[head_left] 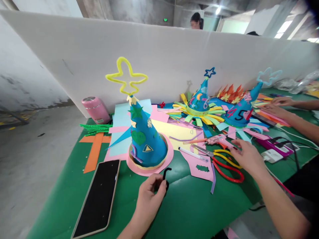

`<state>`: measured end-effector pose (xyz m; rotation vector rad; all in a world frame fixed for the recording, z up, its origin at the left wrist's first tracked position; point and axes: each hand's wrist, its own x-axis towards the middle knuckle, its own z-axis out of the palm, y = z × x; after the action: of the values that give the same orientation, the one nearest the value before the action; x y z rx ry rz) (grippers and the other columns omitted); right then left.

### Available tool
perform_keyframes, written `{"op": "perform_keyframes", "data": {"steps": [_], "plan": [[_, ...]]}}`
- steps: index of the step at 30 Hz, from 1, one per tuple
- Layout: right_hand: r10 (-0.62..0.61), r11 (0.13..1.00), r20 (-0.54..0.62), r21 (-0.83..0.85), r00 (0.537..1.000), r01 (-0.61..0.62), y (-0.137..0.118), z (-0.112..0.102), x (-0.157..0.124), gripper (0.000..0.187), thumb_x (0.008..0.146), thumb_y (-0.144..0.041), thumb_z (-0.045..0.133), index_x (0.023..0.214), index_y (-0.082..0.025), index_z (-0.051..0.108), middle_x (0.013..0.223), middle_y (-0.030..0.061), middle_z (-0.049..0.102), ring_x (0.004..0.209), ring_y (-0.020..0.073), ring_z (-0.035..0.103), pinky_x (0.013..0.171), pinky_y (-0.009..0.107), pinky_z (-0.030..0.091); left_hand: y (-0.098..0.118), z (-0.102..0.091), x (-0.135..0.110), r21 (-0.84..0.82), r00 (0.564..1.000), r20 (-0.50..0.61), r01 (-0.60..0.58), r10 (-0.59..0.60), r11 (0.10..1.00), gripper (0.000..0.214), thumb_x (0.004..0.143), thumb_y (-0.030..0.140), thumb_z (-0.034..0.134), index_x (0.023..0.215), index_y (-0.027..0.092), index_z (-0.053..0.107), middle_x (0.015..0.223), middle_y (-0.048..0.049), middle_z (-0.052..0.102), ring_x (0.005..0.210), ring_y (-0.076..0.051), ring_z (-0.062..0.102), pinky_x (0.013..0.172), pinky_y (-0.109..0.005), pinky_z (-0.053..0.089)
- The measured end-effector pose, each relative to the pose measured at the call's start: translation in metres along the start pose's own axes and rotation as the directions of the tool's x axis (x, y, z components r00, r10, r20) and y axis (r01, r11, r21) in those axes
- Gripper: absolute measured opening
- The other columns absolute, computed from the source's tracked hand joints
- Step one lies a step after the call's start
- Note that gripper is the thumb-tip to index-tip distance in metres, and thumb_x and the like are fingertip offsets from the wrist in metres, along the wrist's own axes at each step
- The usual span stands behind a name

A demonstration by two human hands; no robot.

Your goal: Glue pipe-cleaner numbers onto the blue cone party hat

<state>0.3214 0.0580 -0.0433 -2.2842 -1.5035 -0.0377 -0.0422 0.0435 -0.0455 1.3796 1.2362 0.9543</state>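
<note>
A short, bent black pipe cleaner point(166, 171) is pinched between the fingertips of my left hand point(151, 194), low in front of the blue paper cone hat point(152, 146). That hat has a pink brim point(170, 149), green and cream cut-outs, and a yellow pipe-cleaner star point(126, 75) on top. To the right, my right hand point(249, 157) has its fingers closed at the handle end of a pink hot glue gun point(216, 139), whose nozzle points left. Scissors point(230, 169) with red and yellow handles lie just below the gun, beside a white pen point(191, 154).
A phone point(98, 196), green pipe cleaners point(96, 128) and a pink flask point(96, 109) occupy the left side. Two more decorated hats point(199, 99) point(240, 111) stand behind. A purple power strip point(274, 146) with cables lies right, near another person's hands point(277, 108). A white partition point(161, 59) rises behind.
</note>
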Motion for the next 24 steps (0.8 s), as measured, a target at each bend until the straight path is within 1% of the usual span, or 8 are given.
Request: {"op": "perform_keyframes", "data": {"steps": [2,6,10,13,16,18,22,24], "plan": [[0.013,0.999,0.033,-0.034,0.999,-0.012,0.007,0.001,0.003,0.033,0.068,-0.033,0.052,0.097,-0.015,0.054,0.096,0.0147,0.059,0.08,0.0278,0.055,0.067,0.038,0.041,0.0,0.001,0.0,-0.01,1.0,0.015,-0.003,0.003,1.0,0.01,0.071,0.025,0.056,0.065,0.017,0.056,0.057,-0.0001,0.055,0.055,-0.013,0.049,0.051,-0.021,0.039],[0.018,1.0,0.14,-0.028,0.99,-0.015,0.013,0.008,0.015,0.035,0.068,-0.032,0.052,0.099,-0.013,0.052,0.094,0.016,0.06,0.077,0.0254,0.058,0.064,0.033,0.042,0.003,0.001,-0.001,-0.029,0.999,0.034,0.022,-0.021,0.999,0.011,0.073,0.024,0.053,0.066,0.017,0.054,0.058,-0.0001,0.055,0.057,-0.013,0.05,0.053,-0.021,0.04],[0.016,1.0,0.228,-0.004,0.974,-0.016,0.017,0.013,0.026,0.035,0.066,-0.031,0.054,0.096,-0.013,0.053,0.089,0.0169,0.061,0.075,0.0274,0.059,0.062,0.034,0.041,0.01,0.0,-0.001,-0.101,0.998,0.023,0.064,-0.062,0.993,0.013,0.071,0.025,0.054,0.064,0.015,0.056,0.056,-0.0002,0.055,0.054,-0.012,0.05,0.051,-0.021,0.04],[0.003,1.0,0.262,0.024,0.965,-0.009,0.019,0.013,0.03,0.034,0.064,-0.031,0.057,0.094,-0.015,0.056,0.089,0.0164,0.062,0.074,0.0281,0.058,0.064,0.035,0.04,0.014,0.0,-0.001,-0.165,0.996,0.007,0.085,-0.085,0.983,0.014,0.07,0.027,0.057,0.063,0.014,0.058,0.055,-0.0004,0.056,0.053,-0.012,0.051,0.051,-0.022,0.04],[-0.013,0.998,0.277,0.07,0.961,-0.006,0.022,0.01,0.029,0.034,0.067,-0.035,0.055,0.095,-0.016,0.058,0.093,0.0148,0.062,0.078,0.0271,0.058,0.068,0.034,0.04,0.015,-0.002,0.0,-0.218,0.994,0.0,0.104,-0.106,0.971,0.014,0.069,0.027,0.059,0.063,0.014,0.06,0.054,-0.0005,0.058,0.053,-0.012,0.052,0.053,-0.022,0.042],[-0.003,0.995,0.266,0.096,0.964,-0.024,0.025,0.008,0.025,0.036,0.069,-0.038,0.053,0.098,-0.016,0.058,0.095,0.0142,0.062,0.079,0.0262,0.058,0.069,0.033,0.04,0.015,-0.003,0.001,-0.241,0.992,0.01,0.121,-0.123,0.963,0.016,0.069,0.029,0.06,0.063,0.014,0.061,0.054,-0.001,0.059,0.052,-0.011,0.052,0.054,-0.023,0.042],[0.085,0.988,0.203,0.11,0.975,-0.109,0.031,0.001,0.015,0.047,0.071,-0.042,0.051,0.108,-0.013,0.053,0.089,0.0167,0.062,0.066,0.0244,0.058,0.06,0.035,0.041,0.011,-0.005,0.002,-0.275,0.988,0.034,0.152,-0.149,0.949,0.019,0.069,0.032,0.061,0.063,0.014,0.061,0.055,-0.0021,0.06,0.053,-0.012,0.051,0.054,-0.023,0.041],[0.148,0.968,0.206,0.17,0.967,-0.184,0.03,-0.007,0.011,0.052,0.07,-0.043,0.053,0.113,-0.013,0.048,0.084,0.0159,0.062,0.063,0.0238,0.058,0.056,0.034,0.042,0.009,-0.005,0.003,-0.274,0.988,0.041,0.152,-0.146,0.949,0.019,0.069,0.032,0.06,0.063,0.014,0.061,0.055,-0.0023,0.06,0.053,-0.012,0.051,0.054,-0.023,0.041]]}}
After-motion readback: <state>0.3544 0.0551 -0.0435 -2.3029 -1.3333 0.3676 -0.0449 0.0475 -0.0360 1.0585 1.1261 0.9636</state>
